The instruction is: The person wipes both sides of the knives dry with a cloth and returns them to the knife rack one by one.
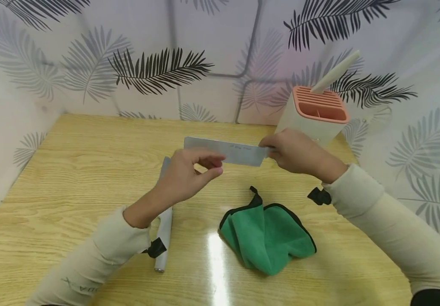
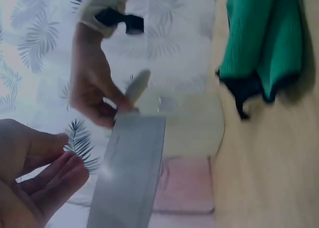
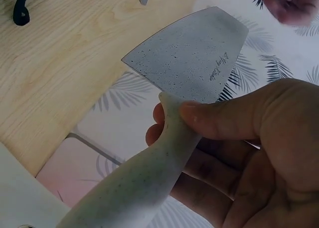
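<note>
On the broad grey metal blade of the pale-handled knife [image 3: 192, 53] I can see a short line of dark, slanting handwritten-style script near one long edge; the last word looks like "Kitchen", and the word before it is too fine for me to make out surely. Dark printed lettering also runs across the cream fabric left sleeve [image 1: 101, 246], where one character looks like an X and the rest is unclear. The white block-shaped holder with a coral slotted top [image 1: 296, 114] bears a small mark, too tiny to read.
</note>
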A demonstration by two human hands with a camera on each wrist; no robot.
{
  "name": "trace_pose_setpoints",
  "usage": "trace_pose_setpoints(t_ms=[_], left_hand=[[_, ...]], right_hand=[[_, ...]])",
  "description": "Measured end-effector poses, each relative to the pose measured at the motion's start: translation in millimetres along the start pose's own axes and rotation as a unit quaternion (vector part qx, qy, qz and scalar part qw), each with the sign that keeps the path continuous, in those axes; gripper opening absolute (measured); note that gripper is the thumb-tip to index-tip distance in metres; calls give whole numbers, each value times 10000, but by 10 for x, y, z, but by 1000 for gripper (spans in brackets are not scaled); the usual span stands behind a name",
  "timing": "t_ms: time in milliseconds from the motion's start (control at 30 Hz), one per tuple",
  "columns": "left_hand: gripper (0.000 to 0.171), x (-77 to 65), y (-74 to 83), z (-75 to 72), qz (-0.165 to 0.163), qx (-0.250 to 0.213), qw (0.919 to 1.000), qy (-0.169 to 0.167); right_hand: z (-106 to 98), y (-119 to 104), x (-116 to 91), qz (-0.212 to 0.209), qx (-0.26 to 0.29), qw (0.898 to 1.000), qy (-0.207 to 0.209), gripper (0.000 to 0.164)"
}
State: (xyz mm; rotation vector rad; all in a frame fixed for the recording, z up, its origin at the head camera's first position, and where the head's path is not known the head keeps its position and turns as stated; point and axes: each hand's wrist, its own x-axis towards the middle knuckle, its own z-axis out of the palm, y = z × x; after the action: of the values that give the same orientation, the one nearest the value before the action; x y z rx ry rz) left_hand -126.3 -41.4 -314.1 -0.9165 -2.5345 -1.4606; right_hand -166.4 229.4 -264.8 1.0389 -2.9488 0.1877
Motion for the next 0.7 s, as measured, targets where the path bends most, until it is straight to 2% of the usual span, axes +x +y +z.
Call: trace_pose_setpoints(t_ms=[33, 67, 133, 200, 267, 367, 500, 700], left_hand=[[23, 24, -7, -27, 332, 540, 9978, 220], [23, 51, -20, -52, 620, 1083, 9913, 423], [22, 111, -56, -97, 1058, 2041, 9704, 736], [21, 177, -100, -131, 1257, 2796, 9482, 831], [21, 231, -134, -157, 1207, 3172, 9382, 673], [22, 299, -158, -187, 946, 3333, 9381, 35], [27, 377, -151, -202, 627, 3252, 9394, -883], [26, 456, -178, -185, 566, 3160, 9342, -1557]], right_hand=[[7, -12, -3, 13, -40, 10000, -11, 20], [15, -22, -5, 27, -89, 10000, -29, 20], [26, -48, -7, 97, -173, 9998, -83, 21], [37, -73, -10, 178, -224, 9995, -150, 21], [53, -91, -14, 211, -287, 9992, -197, 22], [78, -111, -21, 226, -294, 9990, -242, 23], [101, -127, -29, 260, -297, 9989, -258, 23], [127, -139, -42, 157, -273, 9993, -193, 22]])
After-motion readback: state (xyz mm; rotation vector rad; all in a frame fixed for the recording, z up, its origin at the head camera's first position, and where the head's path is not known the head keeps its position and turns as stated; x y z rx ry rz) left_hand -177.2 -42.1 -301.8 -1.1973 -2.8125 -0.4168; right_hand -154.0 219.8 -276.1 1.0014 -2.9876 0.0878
